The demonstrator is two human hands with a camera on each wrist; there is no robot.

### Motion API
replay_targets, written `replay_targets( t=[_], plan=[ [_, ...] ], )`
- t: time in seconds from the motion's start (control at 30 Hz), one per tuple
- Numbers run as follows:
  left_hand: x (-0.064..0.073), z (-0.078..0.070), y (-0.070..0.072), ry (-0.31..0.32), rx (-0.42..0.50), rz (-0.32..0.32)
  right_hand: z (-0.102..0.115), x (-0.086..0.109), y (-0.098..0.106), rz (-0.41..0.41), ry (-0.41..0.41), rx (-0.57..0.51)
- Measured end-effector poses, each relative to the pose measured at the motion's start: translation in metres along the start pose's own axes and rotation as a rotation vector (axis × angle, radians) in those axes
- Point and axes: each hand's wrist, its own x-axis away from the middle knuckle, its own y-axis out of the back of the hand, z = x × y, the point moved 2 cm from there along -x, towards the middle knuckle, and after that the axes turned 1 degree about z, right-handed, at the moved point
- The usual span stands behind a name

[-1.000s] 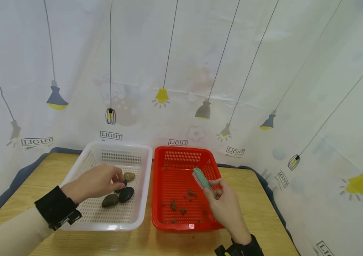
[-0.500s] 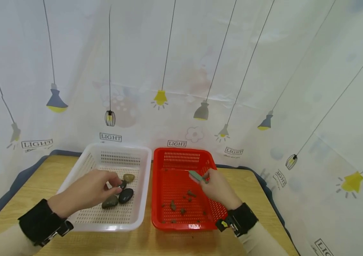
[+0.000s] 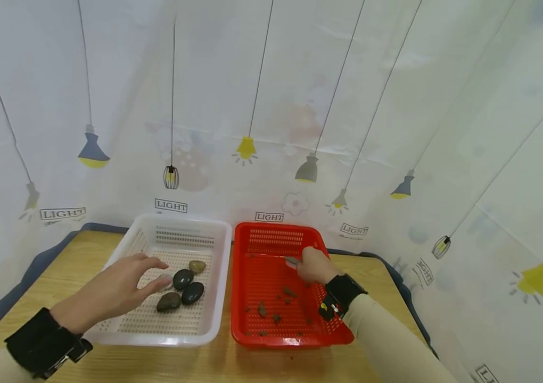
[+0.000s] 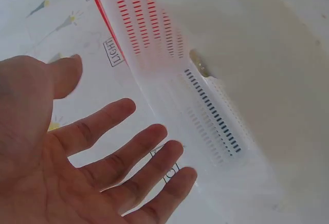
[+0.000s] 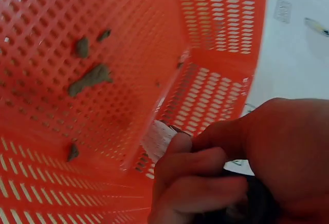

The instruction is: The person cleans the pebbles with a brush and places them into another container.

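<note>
My left hand [image 3: 113,287] hovers over the left part of the white basket [image 3: 223,276], fingers spread and holding nothing. Just beyond its fingertips lie a tan stone [image 3: 197,266], two black stones, one nearer the hand [image 3: 182,279], and a greyish-brown stone [image 3: 169,302]. In the red basket [image 3: 234,298], my right hand [image 3: 317,266] grips a small green scrubbing brush [image 3: 293,260]. Its white bristles [image 5: 157,141] face the perforated corner in the right wrist view, and the fingers cover most of its handle.
Brown clumps [image 5: 90,79] are scattered over the red basket's floor. Both baskets stand side by side on a wooden table [image 3: 151,367]. Behind them hangs a white curtain [image 3: 223,80] printed with lamps.
My left hand has drawn back leftward from the stones, uncovering the black one it was at. The right hand has moved the brush forward and lower into the red basket, turning it over.
</note>
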Motion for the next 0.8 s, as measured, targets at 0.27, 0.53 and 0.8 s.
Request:
replay_targets(
  t=[0.27,0.53,0.8],
  plan=[
    [0.010,0.007,-0.003,0.048,-0.067,-0.003,-0.050,-0.032,-0.026,0.171,-0.071,0.111],
    [0.015,0.017,-0.005,0.038,-0.145,-0.033,-0.031,0.002,-0.030,0.143,-0.065,0.129],
    [0.020,0.024,-0.009,0.097,-0.160,-0.023,-0.022,0.012,-0.032,0.134,-0.092,0.179]
  ],
)
